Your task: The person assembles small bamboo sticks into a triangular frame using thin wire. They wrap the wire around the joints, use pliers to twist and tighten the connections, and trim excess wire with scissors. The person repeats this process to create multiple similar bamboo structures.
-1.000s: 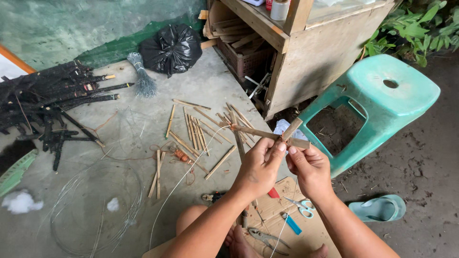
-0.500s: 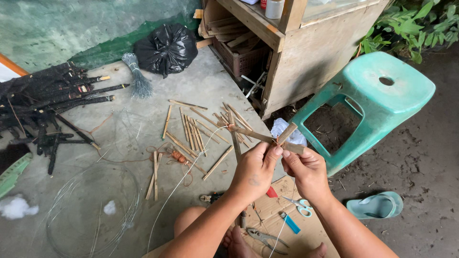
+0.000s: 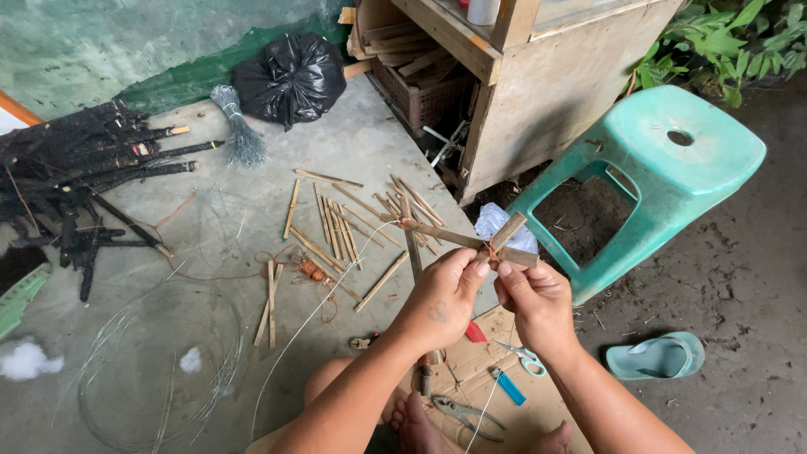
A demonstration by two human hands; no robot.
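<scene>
1. My left hand (image 3: 443,296) and right hand (image 3: 536,298) are both closed on a small frame of bamboo sticks (image 3: 458,238), held up over my knees, near the middle of the scene. The fingers pinch the crossing at the frame's right end.
2. As far as I can judge, 1 joint at the frame's far left is already bound with orange thread, and the joint under my fingers is being tied. A white string (image 3: 319,311) trails down left from the frame.
3. Plenty looks left: loose sticks (image 3: 336,227) lie scattered on the concrete beyond my hands.
4. Scissors (image 3: 523,356) and pliers (image 3: 458,412) lie on cardboard (image 3: 551,408) near my feet.
5. Containers: a tied black bag (image 3: 290,77) at the far wall, contents hidden; a crate (image 3: 420,97) in the wooden cabinet (image 3: 538,92), contents unclear.
6. A teal stool (image 3: 672,168) stands right.
</scene>
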